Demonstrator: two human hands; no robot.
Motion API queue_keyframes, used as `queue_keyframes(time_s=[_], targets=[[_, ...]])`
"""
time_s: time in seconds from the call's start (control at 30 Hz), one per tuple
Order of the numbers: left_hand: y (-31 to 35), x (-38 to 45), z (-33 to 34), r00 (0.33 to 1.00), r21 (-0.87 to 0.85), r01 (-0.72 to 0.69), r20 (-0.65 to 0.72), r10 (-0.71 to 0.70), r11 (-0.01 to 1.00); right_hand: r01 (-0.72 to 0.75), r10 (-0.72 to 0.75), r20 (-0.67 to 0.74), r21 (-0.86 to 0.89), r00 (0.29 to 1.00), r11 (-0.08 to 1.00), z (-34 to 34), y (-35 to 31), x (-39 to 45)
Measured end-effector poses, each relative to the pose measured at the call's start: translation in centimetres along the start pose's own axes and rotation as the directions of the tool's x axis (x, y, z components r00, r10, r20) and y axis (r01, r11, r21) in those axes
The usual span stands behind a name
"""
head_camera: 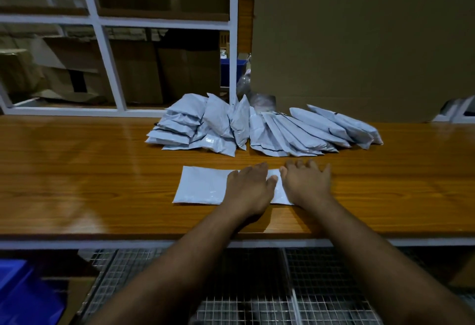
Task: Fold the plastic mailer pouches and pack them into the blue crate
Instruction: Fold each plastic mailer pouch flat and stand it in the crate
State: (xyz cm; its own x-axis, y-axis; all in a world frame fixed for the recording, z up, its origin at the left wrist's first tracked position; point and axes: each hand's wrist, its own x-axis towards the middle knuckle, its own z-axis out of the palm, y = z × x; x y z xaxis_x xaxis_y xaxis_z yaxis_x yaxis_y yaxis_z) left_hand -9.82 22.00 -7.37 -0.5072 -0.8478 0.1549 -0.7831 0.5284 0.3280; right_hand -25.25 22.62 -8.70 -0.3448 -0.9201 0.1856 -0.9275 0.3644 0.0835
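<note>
Both hands, left (248, 188) and right (305, 183), press flat, fingers spread, on pale grey plastic mailer pouch (203, 185) lying on wooden tabletop (77, 170); nothing gripped.

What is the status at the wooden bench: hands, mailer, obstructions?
Left hand and right hand flat, pressing the pale grey plastic mailer pouch. Blue plastic crate lower left. Nothing obstructing.

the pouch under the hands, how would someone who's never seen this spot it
On the wooden bench, in front of the heap of pouches, one pale mailer pouch lies alone. It is the only one spread flat, with both hands pressing its right end.
</note>
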Motion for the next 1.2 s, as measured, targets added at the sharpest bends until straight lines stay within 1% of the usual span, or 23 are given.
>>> queue_keyframes(time_s=[0.03, 0.07, 0.1, 0.2, 0.3, 0.33, 0.37, 0.4, 0.43, 0.47, 0.5, 0.53, 0.57, 0.63, 0.7, 0.77, 0.8, 0.87, 0.93, 1.0, 1.1, 1.13, 1.2], targets=[[-0.4, -0.1, -0.6, 1.0, -0.067, 0.017, -0.011, -0.018, 0.998, -0.002, 0.002, -0.006, -0.045, 1.0, 0.999, -0.3, -0.3, 0.0], [-1.0, -0.3, -1.3, 0.999, -0.072, 0.031, -0.026, -0.033, 0.997, -0.007, 0.006, -0.017, -0.088, 1.0, 0.996, -0.8, -0.6, -0.1], [-1.8, -0.6, -1.8, 0.998, -0.016, 0.051, -0.025, -0.051, 0.999, -0.011, 0.006, -0.038, -0.126, 0.999, 0.992, -1.2, -0.9, -0.2], [-4.2, -1.6, -2.3, 0.994, 0.185, 0.082, 0.058, -0.094, 0.979, 0.018, -0.045, -0.129, -0.201, 0.991, 0.979, -2.0, -1.7, -1.0], [-4.6, -2.0, -2.0, 0.995, 0.256, 0.081, 0.037, -0.094, 0.963, 0.121, -0.157, -0.19, -0.187, 0.969, 0.975, -2.5, -2.0, -1.8], [-4.4, -2.0, -1.7, 0.995, 0.272, 0.089, 0.024, -0.099, 0.958, 0.148, -0.176, -0.212, -0.14, 0.961, 0.979, -2.7, -1.9, -1.7], [-4.2, -2.1, -1.5, 0.994, 0.283, 0.101, 0.015, -0.11, 0.954, 0.154, -0.161, -0.24, -0.046, 0.958, 0.987, -2.9, -2.0, -1.4], [-4.0, -2.2, -1.4, 0.992, 0.29, 0.114, 0.014, -0.124, 0.95, 0.156, -0.123, -0.273, 0.103, 0.954, 0.982, -3.1, -2.1, -1.0], [-3.8, -2.2, -1.3, 0.99, 0.295, 0.128, 0.02, -0.14, 0.947, 0.162, -0.073, -0.281, 0.308, 0.957, 0.938, -3.2, -2.4, -0.6], [-3.7, -2.3, -1.4, 0.988, 0.299, 0.139, 0.024, -0.153, 0.944, 0.163, -0.03, -0.253, 0.523, 0.967, 0.837, -3.5, -3.0, -0.3], [-3.6, -2.3, -1.5, 0.986, 0.295, 0.149, 0.024, -0.163, 0.944, 0.154, -0.01, -0.208, 0.691, 0.978, 0.706, -3.6, -3.8, -0.2], [-3.6, -2.4, -1.5, 0.986, 0.282, 0.154, 0.025, -0.168, 0.947, 0.141, -0.008, -0.17, 0.789, 0.985, 0.598, -3.7, -4.5, -0.3], [-3.5, -2.5, -1.5, 0.986, 0.261, 0.153, 0.027, -0.166, 0.953, 0.132, -0.01, -0.151, 0.831, 0.989, 0.54, -3.4, -5.1, -0.4], [-3.6, -2.8, -1.7, 0.988, 0.208, 0.14, 0.03, -0.149, 0.968, 0.14, -0.001, -0.164, 0.844, 0.986, 0.518, -2.4, -5.3, -0.6], [-3.9, -3.1, -2.0, 0.991, 0.114, 0.133, -0.006, -0.133, 0.984, 0.157, -0.017, -0.178, 0.819, 0.984, 0.552, -1.9, -4.8, -0.5], [-4.6, -3.3, -2.5, 0.985, -0.041, 0.143, -0.09, -0.146, 0.989, 0.173, -0.082, -0.157, 0.756, 0.984, 0.631, -1.9, -4.5, -0.6], [-5.1, -3.3, -2.7, 0.979, -0.101, 0.159, -0.116, -0.17, 0.982, 0.18, -0.13, -0.125, 0.715, 0.984, 0.676, -2.0, -4.7, -0.8], [-6.2, -3.4, -3.2, 0.968, -0.157, 0.211, -0.101, -0.228, 0.965, 0.226, -0.25, -0.042, 0.585, 0.967, 0.779, -2.4, -5.8, -1.4], [-7.0, -3.9, -3.6, 0.968, -0.14, 0.219, -0.094, -0.234, 0.966, 0.329, -0.355, -0.003, 0.388, 0.935, 0.861, -2.3, -6.9, -1.9], [-7.3, -4.4, -3.9, 0.97, -0.069, 0.207, -0.113, -0.213, 0.976, 0.392, -0.403, -0.002, 0.237, 0.915, 0.889, -1.9, -7.4, -1.7], [-7.7, -5.0, -4.5, 0.967, -0.005, 0.221, -0.133, -0.219, 0.975, 0.363, -0.372, 0.065, 0.112, 0.926, 0.925, -1.5, -7.7, -1.3], [-7.8, -5.1, -4.7, 0.962, 0.001, 0.239, -0.137, -0.237, 0.971, 0.335, -0.34, 0.101, 0.063, 0.935, 0.94, -1.5, -8.0, -1.3], [-7.9, -5.0, -5.3, 0.963, 0.076, 0.245, -0.132, -0.234, 0.966, 0.278, -0.268, 0.133, -0.063, 0.954, 0.958, -1.8, -8.7, -1.7]])
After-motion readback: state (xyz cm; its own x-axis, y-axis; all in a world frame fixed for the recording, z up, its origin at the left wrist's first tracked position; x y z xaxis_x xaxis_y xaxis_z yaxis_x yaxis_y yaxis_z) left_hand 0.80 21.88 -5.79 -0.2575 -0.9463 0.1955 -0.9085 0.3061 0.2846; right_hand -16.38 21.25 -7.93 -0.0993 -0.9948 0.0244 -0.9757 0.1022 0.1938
